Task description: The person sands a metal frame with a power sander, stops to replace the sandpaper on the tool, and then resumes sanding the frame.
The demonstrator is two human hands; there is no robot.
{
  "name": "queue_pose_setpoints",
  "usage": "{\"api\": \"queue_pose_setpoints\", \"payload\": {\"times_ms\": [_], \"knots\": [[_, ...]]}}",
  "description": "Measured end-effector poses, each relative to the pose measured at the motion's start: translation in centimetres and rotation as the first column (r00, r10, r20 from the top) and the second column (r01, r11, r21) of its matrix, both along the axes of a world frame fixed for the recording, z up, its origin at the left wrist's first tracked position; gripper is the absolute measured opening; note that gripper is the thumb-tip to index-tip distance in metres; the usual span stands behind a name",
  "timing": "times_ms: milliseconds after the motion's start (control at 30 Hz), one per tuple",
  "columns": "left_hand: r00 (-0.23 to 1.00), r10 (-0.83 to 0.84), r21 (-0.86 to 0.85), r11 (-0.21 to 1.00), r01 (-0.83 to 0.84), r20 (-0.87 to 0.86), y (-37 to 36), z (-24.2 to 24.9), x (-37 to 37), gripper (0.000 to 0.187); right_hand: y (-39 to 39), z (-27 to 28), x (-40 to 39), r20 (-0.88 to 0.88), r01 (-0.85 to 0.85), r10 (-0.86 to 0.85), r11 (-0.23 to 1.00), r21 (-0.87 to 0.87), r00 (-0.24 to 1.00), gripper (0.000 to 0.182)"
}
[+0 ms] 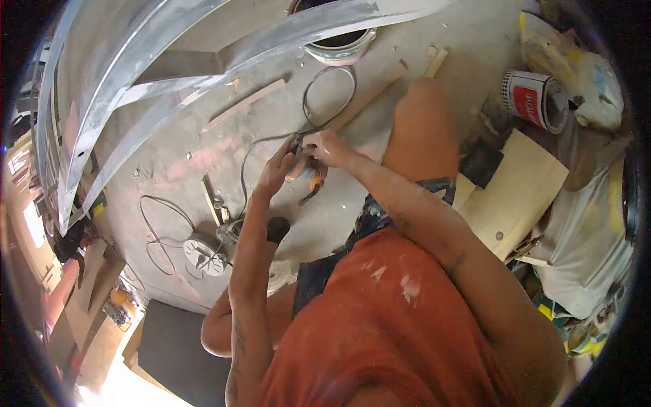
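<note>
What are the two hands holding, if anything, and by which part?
Apparently an orange-and-black tool, by its dark end farther from the body, between the left hand and right hand. The exact grip is hidden.

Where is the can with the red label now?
In the head view, the can is at the upper right, just above the pale wooden board and right of the person's right knee.

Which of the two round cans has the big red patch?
The right-hand can in the picture. Its side is white with a big red patch; the open can at the top has a pale side.
</note>
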State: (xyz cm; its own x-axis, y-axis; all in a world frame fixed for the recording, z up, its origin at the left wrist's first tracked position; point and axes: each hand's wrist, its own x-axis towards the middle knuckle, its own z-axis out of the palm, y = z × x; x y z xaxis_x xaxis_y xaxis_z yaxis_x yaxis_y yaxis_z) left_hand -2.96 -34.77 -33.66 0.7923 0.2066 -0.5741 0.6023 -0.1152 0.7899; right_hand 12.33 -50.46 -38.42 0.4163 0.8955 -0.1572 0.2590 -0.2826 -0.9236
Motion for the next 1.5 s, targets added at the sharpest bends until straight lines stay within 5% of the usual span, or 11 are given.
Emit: {"api": "queue_pose_setpoints", "payload": {"times_ms": [67,167,433,567,867,967,1033,1233,1500], "knots": [[0.999,-0.033,0.037,0.999,0.032,0.023,0.3,-0.6,0.0,0.062,0.2,-1.0,0.3,0.047,-0.009,0.006,0.998,0.069,0.999,0.023],[0.996,-0.086,0.034,0.996,0.085,0.019,0.9,-0.9,0.4,0.06,0.0,0.2,1.5,-0.105,-0.161,0.153,0.985,-0.069,0.983,0.023],[0.99,-0.14,0.149,0.979,0.139,-0.007,0.6,0.2,0.7,0.057,-0.3,0.7,2.2,-0.182,-0.144,0.134,0.989,-0.042,0.974,0.028],[0.996,-0.074,0.069,0.995,0.071,0.045,0.7,-0.7,0.4,0.057,-0.1,0.9,2.2,-0.099,-0.128,0.128,0.992,0.005,0.987,0.031],[0.999,-0.047,0.04,0.998,0.048,-0.027,1.3,-1.2,-0.1,0.059,0.4,0.3,2.2,-0.19,-0.059,0.029,0.986,-0.157,0.981,0.036],[0.998,-0.045,0.021,0.999,0.046,-0.041,1.4,-1.5,-0.2,0.061,0.3,-0.1,2.1,-0.083,-0.085,0.069,0.974,-0.208,0.994,0.033],[0.998,-0.044,0.019,0.999,0.045,-0.043,1.4,-1.7,-0.2,0.061,0.1,-2.2,1.8,-0.05,-0.117,0.117,0.993,-0.003,0.992,0.044],[0.997,-0.053,0.083,0.995,0.048,0.055,0.7,-1.0,0.0,0.059,0.2,0.0,2.3,-0.207,-0.113,0.078,0.98,-0.167,0.975,0.032],[0.981,-0.184,0.138,0.975,0.174,0.065,1.7,-2.4,-0.1,0.057,0.0,0.2,2.9,-0.136,-0.174,0.157,0.977,-0.123,0.978,0.037]]}}
